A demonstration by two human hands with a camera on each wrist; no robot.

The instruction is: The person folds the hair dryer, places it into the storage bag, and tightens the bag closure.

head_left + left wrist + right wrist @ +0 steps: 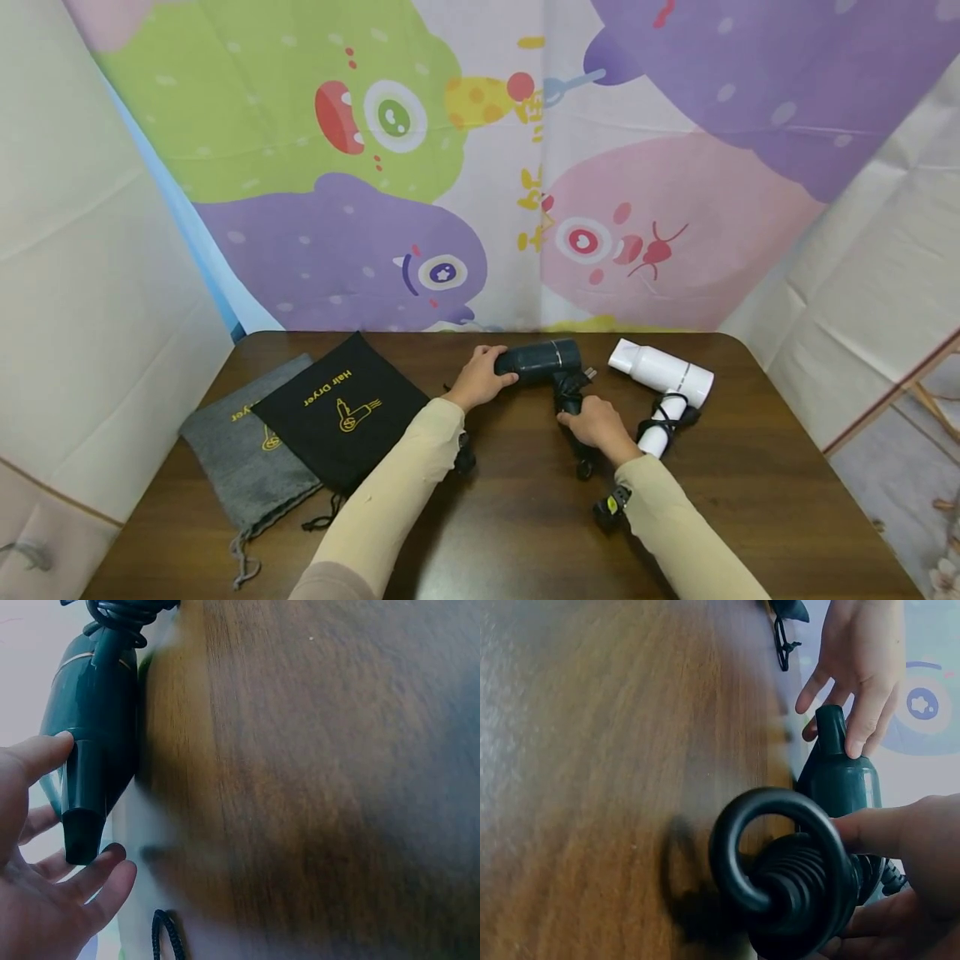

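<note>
Brown surface (517, 533), dark dryer (542, 360) held two-handed

At the surface's one o'clock, our left grip (480, 379) holds the nozzle (82, 799); our right grip (597, 421) grasps the handle (570, 403). Swinging toward three o'clock, we might knock the white dryer (667, 375); a light left hold could let the nozzle slip.

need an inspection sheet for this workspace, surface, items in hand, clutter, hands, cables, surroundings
Surface: brown wood-grain table
Job's things: dark hair dryer, nozzle toward the person's left
Clutter: white hair dryer at right; black pouch overlapping grey pouch at left
Hands: left hand holds the nozzle end; right hand grips the handle
Cables: dark cord bundled by that handle, plug prongs showing; second cord wrapped around white handle
Surroundings: cartoon-printed curtain behind, pale fabric at both sides
</note>
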